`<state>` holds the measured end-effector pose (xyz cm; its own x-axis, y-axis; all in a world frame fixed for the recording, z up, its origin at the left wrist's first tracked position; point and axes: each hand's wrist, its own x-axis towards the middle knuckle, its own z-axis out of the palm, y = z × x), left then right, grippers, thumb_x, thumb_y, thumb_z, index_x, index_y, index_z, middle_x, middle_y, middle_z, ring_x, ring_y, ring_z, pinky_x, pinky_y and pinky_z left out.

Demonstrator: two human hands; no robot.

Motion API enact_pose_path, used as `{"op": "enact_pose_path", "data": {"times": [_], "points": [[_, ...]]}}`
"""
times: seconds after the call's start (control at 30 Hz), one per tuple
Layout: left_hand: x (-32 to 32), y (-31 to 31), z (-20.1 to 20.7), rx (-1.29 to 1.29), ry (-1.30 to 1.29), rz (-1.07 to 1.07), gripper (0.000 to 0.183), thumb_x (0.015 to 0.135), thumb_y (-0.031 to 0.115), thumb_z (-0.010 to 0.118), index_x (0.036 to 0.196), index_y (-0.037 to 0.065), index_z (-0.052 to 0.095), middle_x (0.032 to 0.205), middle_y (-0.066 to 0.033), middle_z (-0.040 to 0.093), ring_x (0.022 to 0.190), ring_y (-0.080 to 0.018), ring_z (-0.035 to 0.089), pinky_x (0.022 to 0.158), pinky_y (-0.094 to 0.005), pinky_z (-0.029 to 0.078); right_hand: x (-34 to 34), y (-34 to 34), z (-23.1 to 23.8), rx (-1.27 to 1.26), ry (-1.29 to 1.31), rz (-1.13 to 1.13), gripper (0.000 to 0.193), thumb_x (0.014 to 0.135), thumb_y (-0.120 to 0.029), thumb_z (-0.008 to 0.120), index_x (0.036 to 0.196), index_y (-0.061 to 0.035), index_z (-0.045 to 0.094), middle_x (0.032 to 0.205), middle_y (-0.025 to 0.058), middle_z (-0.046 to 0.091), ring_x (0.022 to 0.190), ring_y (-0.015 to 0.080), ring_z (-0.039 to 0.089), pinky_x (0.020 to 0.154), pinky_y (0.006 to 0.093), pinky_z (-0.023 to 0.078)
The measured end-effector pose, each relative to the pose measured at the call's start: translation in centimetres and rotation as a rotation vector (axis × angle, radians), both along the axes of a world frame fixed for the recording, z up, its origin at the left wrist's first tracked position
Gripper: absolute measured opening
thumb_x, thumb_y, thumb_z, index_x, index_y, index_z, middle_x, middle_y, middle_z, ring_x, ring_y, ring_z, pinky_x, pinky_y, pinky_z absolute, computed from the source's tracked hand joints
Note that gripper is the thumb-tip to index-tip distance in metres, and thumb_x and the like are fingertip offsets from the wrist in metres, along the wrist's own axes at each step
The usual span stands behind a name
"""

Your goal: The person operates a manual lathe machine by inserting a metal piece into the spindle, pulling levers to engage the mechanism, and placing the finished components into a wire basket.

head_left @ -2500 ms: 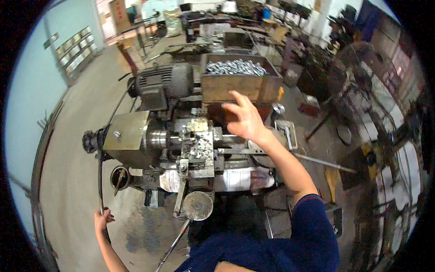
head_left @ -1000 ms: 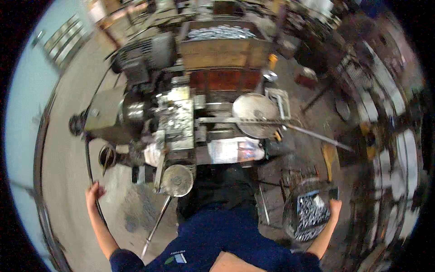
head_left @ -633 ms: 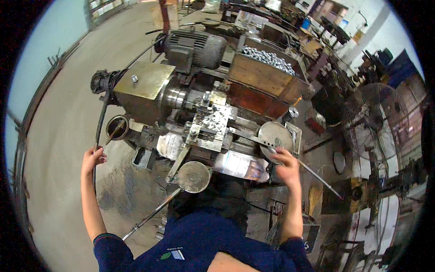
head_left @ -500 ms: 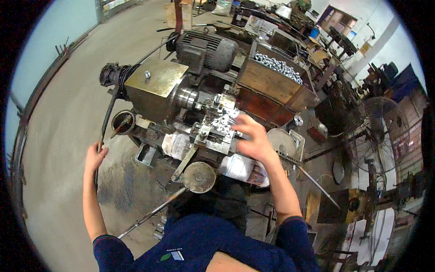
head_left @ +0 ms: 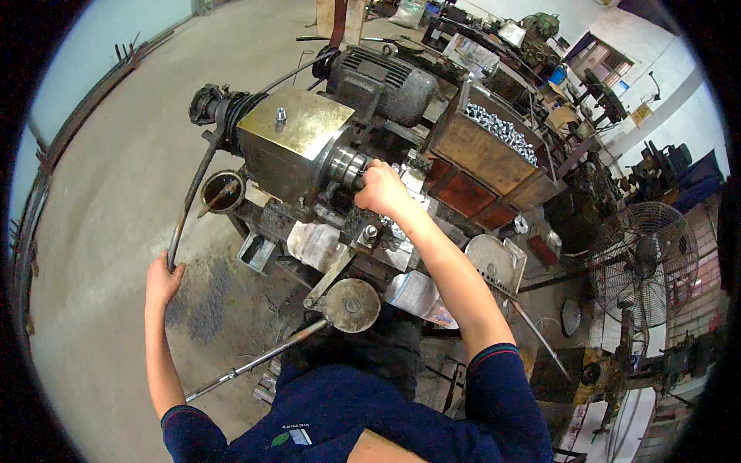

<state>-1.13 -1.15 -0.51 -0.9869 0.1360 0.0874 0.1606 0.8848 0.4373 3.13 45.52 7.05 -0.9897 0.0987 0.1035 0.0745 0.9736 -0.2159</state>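
Observation:
My left hand [head_left: 164, 279] is wrapped round the lower end of a long dark lever [head_left: 185, 218], which runs up to the back end of the lathe's headstock [head_left: 266, 150]. With its fingers closed, my right hand [head_left: 380, 187] is at the front of the round steel chuck [head_left: 344, 167]. Whatever those fingers hold is hidden behind the hand. Below it, the tool slide [head_left: 369, 234] carries a bolt, and bright metal chips lie beside my wrist. A small metal fitting [head_left: 281, 115] stands on the brass-coloured headstock cover [head_left: 309, 116].
A wooden box [head_left: 486, 147] full of small shiny metal parts stands behind on the right, near the electric motor [head_left: 384, 81]. An oil pot [head_left: 224, 190] with a brush sits left of the machine. A round handwheel [head_left: 353, 305] is near my body; a fan [head_left: 644, 255] stands right.
My right hand has gone from open above the tool slide to closed at the chuck, moving left and up. My left hand stays on the lever. The view has shifted slightly.

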Motion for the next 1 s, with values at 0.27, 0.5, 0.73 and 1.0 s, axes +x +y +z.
{"op": "enact_pose_path", "data": {"times": [0.27, 0.5, 0.73, 1.0], "points": [[0.1, 0.9, 1.0, 0.005, 0.019, -0.027, 0.034, 0.071, 0.022, 0.065, 0.092, -0.001, 0.053, 0.069, -0.0230, 0.056, 0.071, -0.0409, 0.056, 0.062, -0.0446, 0.043, 0.2, 0.2, 0.0, -0.167, 0.097, 0.019, 0.030, 0.053, -0.015, 0.063, 0.073, 0.0066, 0.063, 0.090, 0.0270, 0.054, 0.089, 0.0390, 0.054, 0.082, 0.0397, 0.045], [-0.1, 1.1, 1.0, -0.087, -0.014, 0.000, 0.031, 0.072, 0.021, 0.062, 0.094, 0.000, 0.055, 0.074, -0.0230, 0.058, 0.078, -0.0380, 0.057, 0.067, -0.0455, 0.044, -0.5, 0.7, 0.5, -0.517, 0.146, -0.103, 0.022, 0.055, -0.017, 0.058, 0.060, 0.0052, 0.060, 0.055, 0.0213, 0.056, 0.057, 0.0296, 0.060, 0.060, 0.0350, 0.047], [-7.9, -5.0, 2.6, -0.595, 0.118, 0.108, 0.013, 0.069, 0.011, 0.055, 0.079, 0.004, 0.059, 0.074, -0.0197, 0.060, 0.074, -0.0339, 0.059, 0.064, -0.0439, 0.046, -0.5, 0.3, 1.4, -0.458, 0.155, -0.153, 0.025, 0.056, -0.019, 0.055, 0.057, 0.0059, 0.057, 0.049, 0.0213, 0.051, 0.047, 0.0314, 0.054, 0.053, 0.0374, 0.044], [-11.6, -7.6, 0.7, -0.433, 0.149, 0.214, 0.021, 0.071, 0.010, 0.053, 0.090, 0.005, 0.062, 0.081, -0.0173, 0.062, 0.077, -0.0340, 0.059, 0.069, -0.0429, 0.047, 2.6, 1.0, 3.6, -0.261, 0.426, 0.122, 0.025, 0.055, -0.018, 0.059, 0.073, -0.0031, 0.067, 0.094, 0.0159, 0.058, 0.084, 0.0332, 0.057, 0.075, 0.0355, 0.046]]}}
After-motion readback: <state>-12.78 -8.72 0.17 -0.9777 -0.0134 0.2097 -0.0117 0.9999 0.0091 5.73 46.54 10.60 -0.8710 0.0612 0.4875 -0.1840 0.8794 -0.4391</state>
